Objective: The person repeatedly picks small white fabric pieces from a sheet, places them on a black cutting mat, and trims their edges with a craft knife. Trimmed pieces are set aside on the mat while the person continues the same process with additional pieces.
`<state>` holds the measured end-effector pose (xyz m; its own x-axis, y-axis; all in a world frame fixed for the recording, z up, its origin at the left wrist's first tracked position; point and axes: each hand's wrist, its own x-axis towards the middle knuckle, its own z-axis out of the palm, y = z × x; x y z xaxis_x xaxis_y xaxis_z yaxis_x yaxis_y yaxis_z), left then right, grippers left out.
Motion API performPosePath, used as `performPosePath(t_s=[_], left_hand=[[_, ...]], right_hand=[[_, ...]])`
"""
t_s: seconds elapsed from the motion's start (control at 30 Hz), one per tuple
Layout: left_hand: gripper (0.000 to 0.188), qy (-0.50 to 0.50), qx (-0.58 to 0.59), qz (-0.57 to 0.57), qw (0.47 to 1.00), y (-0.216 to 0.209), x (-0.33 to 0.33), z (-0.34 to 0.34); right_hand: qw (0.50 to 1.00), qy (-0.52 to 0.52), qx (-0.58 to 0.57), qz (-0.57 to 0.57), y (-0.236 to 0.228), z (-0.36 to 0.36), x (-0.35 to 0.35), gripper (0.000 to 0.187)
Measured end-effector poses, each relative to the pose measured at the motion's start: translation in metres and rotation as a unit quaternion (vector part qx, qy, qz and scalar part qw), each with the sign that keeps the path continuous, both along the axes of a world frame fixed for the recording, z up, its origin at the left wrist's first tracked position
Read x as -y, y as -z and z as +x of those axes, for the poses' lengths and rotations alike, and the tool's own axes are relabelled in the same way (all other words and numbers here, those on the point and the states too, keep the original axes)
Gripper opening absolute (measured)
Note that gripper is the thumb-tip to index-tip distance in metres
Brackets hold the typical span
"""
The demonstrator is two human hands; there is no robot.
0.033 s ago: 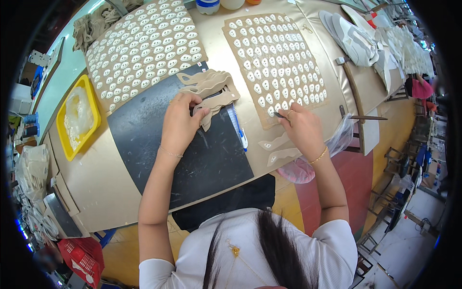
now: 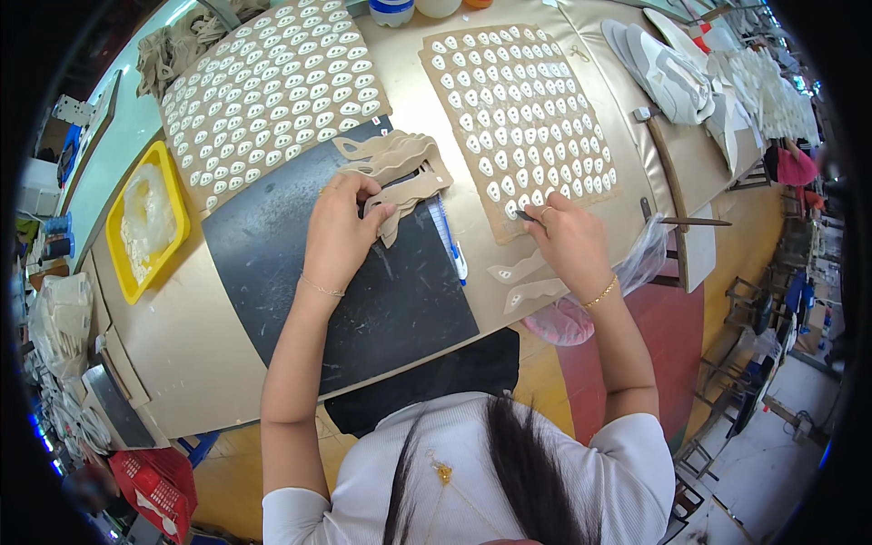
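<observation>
Nothing has visibly shifted: left hand point(image 2: 341, 222) pinches flat wavy beige pieces point(image 2: 420, 188), right hand point(image 2: 572, 238) grips slim dark tool point(image 2: 525, 216), work apparently mid-step.

From where I stand, a loose pile of tan, wavy-edged cutouts point(image 2: 413, 173) lies overlapping under the fingers of the left hand point(image 2: 341, 213), at the upper edge of a black mat point(image 2: 363, 300). To its right, a brown sheet point(image 2: 501, 231) lies flat, covered in rows of small white, rounded pieces point(image 2: 494, 192), each with a hole-like mark. A slim dark tool point(image 2: 524, 216), pinched in the right hand point(image 2: 569, 238), points at the sheet's lower-left corner; whether it touches a piece I can't tell.
</observation>
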<state>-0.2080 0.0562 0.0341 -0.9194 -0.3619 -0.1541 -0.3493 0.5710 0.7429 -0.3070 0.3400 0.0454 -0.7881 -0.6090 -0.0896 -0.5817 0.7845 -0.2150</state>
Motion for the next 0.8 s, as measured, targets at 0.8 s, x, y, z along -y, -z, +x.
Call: performPosePath(t_s=[0.8], left_hand=[[0.009, -0.022, -0.137, -0.020, 0.990, -0.005, -0.012, 0.013]], right_hand=[[0.998, 0.026, -0.026, -0.054, 0.023, 0.018, 0.000, 0.030]])
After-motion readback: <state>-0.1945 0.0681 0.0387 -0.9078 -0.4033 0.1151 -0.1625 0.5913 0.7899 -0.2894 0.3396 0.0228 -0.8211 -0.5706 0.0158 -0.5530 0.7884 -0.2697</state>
